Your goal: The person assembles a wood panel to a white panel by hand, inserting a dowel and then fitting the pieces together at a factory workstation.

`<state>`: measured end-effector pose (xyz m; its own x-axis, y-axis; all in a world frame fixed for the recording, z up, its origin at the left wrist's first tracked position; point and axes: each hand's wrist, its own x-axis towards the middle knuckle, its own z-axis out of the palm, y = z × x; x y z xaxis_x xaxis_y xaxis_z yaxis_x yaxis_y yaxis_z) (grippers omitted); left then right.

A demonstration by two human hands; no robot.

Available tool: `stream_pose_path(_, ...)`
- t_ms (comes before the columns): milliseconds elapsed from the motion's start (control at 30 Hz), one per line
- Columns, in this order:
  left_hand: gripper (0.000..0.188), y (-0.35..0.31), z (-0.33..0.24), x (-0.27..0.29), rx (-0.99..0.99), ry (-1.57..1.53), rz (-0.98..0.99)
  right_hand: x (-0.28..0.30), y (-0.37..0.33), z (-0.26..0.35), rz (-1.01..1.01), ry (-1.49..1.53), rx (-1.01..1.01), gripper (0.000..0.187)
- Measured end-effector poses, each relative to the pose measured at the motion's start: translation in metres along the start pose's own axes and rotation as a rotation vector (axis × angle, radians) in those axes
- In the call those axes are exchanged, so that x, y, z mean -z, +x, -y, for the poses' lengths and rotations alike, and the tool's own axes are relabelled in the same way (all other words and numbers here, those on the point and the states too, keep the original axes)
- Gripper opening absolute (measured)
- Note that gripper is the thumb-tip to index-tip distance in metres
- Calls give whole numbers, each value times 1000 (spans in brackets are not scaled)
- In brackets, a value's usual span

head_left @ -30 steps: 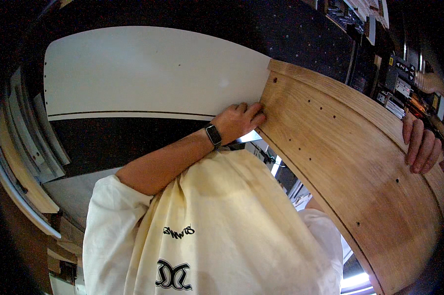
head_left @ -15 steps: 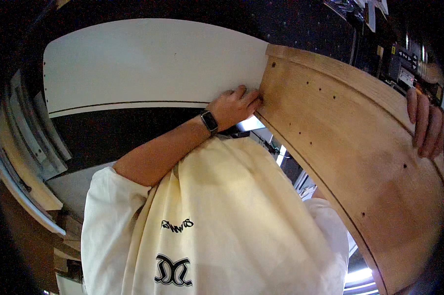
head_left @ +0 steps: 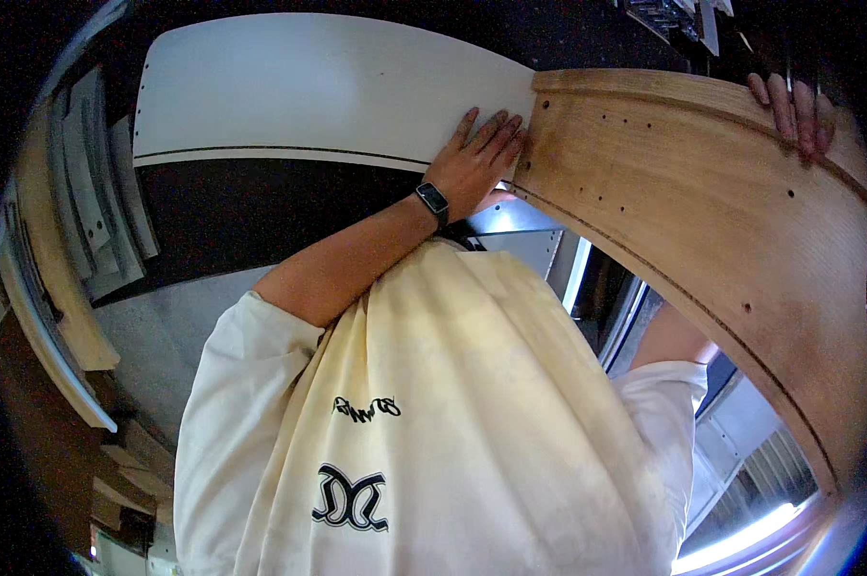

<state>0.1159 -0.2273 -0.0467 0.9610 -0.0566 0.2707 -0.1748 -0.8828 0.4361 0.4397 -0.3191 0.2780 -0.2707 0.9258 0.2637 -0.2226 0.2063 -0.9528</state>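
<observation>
at white panel point(head_left: 318, 86), right edge: my left hand point(head_left: 465, 178), spread; can't tell grip
past its left edge: boards point(head_left: 90, 182)
wooden panel point(head_left: 683, 211), top edge: my right hand point(head_left: 804, 120) grasps
blocking below: shirt point(head_left: 481, 403)

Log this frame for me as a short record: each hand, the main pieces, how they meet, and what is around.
Left hand: laid on the white panel, fingers slightly spread, near the corner
Right hand: fingers over the wooden panel's upper edge; thumb hidden
White panel: dark line along its lower edge
Wooden panel: small dark holes, dark line along its lower edge
Joint: panels meet at an angle; fastening unclear
Worn: dark watch, left wrist; pale shirt
Surroundings: boards at far left
</observation>
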Motion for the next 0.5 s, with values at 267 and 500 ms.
stream_pose_path(267, 85, -1, 1, -7, -63, 166, 52, 9, -1, -4, 67, 5, 19, 3)
stream_pose_path(500, 84, 1, 2, -19, -62, 166, -14, 12, -13, 0, 13, 38, -31, 4)
